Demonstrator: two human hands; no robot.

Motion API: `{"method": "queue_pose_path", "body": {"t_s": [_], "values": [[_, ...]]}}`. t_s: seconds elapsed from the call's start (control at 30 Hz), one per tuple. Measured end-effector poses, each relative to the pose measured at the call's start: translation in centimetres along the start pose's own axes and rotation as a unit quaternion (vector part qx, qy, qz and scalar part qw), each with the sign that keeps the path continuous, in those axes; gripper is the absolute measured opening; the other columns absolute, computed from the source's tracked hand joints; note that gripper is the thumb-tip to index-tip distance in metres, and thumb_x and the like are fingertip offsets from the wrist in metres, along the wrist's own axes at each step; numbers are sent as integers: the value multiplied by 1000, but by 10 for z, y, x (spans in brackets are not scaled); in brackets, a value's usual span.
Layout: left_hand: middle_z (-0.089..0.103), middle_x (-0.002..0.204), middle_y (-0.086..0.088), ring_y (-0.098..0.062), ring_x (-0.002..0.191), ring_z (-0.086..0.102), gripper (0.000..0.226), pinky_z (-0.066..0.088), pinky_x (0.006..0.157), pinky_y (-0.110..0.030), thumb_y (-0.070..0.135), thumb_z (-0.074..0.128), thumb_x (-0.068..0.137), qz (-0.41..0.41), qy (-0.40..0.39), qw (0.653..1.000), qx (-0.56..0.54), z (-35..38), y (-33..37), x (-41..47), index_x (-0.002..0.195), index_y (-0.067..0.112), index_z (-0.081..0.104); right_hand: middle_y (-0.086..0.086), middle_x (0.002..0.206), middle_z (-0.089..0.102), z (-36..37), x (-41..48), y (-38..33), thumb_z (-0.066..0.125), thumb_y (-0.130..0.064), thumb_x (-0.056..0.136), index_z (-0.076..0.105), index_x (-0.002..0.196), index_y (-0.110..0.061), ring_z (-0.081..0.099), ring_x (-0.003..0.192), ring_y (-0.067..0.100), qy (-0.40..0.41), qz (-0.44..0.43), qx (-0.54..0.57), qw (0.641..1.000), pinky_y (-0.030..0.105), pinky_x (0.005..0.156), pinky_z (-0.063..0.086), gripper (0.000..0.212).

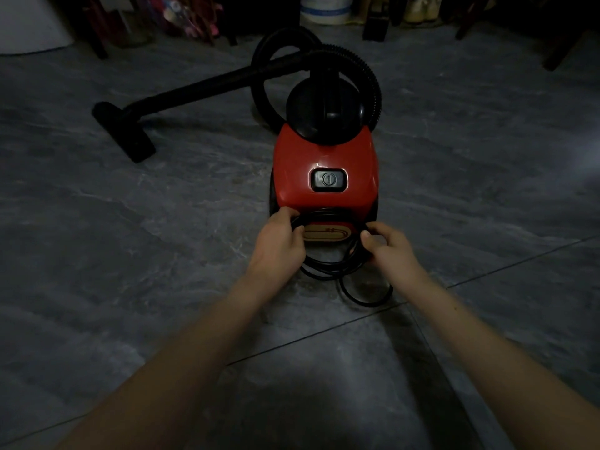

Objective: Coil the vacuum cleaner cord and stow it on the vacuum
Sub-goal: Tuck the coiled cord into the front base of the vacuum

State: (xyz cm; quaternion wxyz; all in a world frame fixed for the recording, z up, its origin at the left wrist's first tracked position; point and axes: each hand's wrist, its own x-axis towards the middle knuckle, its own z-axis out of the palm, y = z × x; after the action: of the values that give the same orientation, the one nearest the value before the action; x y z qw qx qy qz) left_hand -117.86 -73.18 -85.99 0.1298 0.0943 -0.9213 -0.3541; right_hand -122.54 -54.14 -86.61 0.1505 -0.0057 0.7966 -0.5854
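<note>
Room: dim, with a grey stone-patterned tile floor [130, 238]; dark furniture legs and a white tub [326, 9] stand along the far edge, well beyond the hands.
Vacuum: the red vacuum [324, 164] sits on the floor straight ahead of the hands, its rear end toward the person and its power button [328, 180] just past the fingers.
Cord: the black cord [328, 264] lies in loops against the vacuum's rear, around a tan label [326, 234] that pictures a cord; one loose loop trails on the floor below the right wrist.
Left hand: the left hand [279, 241] is curled shut on the left side of the coil.
Right hand: the right hand [386, 243] pinches the right side of the coil.
Why held so: probably to keep the loops together while seating them at the rear storage spot.
In the way: the trailing loop is not yet gathered; the hose [373, 82] and the wand with floor head [126, 131] lie beyond the vacuum, clear of the hands.
</note>
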Motion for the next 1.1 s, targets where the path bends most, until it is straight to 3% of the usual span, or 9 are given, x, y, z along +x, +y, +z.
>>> {"method": "queue_pose_path", "body": {"t_s": [0.13, 0.3, 0.43, 0.5, 0.63, 0.8, 0.9, 1.1], "values": [[65, 103, -16, -28, 94, 61, 24, 36, 72, -18, 9, 51, 92, -11, 5, 1000, -24, 0, -3, -1, 115, 2, 55, 1, 118, 50, 7, -5, 0, 50, -18, 99, 55, 127, -7, 48, 106, 10, 43, -72, -97, 992, 12, 85, 32, 31], [62, 93, -3, -17, 83, 58, 22, 35, 67, -11, 16, 57, 92, -66, 28, 994, -85, 5, -6, -2, 110, 5, 54, 7, 112, 52, 9, 1, 3, 45, -11, 99, 56, 123, -2, 49, 101, 16, 57, -130, -169, 975, 13, 82, 30, 28], [58, 104, -3, -23, 100, 56, 28, 45, 90, -42, 30, 57, 90, -76, 32, 995, -61, 10, -17, 0, 110, 12, 51, 7, 96, 48, 14, 3, 8, 41, -9, 101, 58, 105, 1, 48, 89, 20, 60, -184, -240, 951, 16, 73, 28, 20], [53, 106, -4, -20, 103, 52, 30, 45, 91, -35, 29, 58, 91, -85, 27, 992, -84, 8, -20, 0, 113, 10, 51, 7, 99, 49, 13, 4, 9, 41, -14, 102, 58, 109, 0, 46, 89, 16, 51, -184, -251, 949, 13, 74, 28, 24], [56, 103, 3, -10, 93, 55, 32, 40, 76, -19, 30, 58, 92, -99, 13, 988, -116, 6, -21, 0, 117, 11, 51, 6, 103, 51, 12, 7, 10, 46, -18, 100, 59, 116, -1, 47, 93, 15, 48, -185, -238, 952, 13, 78, 30, 27], [64, 99, 2, -13, 89, 62, 30, 44, 72, -19, 32, 59, 91, -112, 19, 984, -134, 10, -25, 1, 113, 13, 54, 5, 103, 53, 9, 11, 8, 47, -17, 100, 61, 111, -4, 50, 92, 13, 50, -185, -199, 961, 1, 76, 33, 23], [63, 95, 4, -12, 86, 62, 29, 41, 65, -9, 32, 60, 91, -109, 28, 984, -137, 11, -26, 1, 111, 12, 55, 2, 97, 51, 8, 16, 5, 45, -14, 100, 61, 104, -6, 50, 89, 12, 40, -193, -199, 960, 1, 74, 34, 18], [63, 95, 2, -12, 86, 60, 29, 36, 63, -7, 31, 56, 93, -96, 31, 988, -120, 16, -27, 2, 113, 10, 56, -2, 104, 51, 6, 20, 6, 43, -16, 101, 59, 115, -11, 48, 93, 3, 28, -193, -205, 959, -1, 77, 33, 22]]}}
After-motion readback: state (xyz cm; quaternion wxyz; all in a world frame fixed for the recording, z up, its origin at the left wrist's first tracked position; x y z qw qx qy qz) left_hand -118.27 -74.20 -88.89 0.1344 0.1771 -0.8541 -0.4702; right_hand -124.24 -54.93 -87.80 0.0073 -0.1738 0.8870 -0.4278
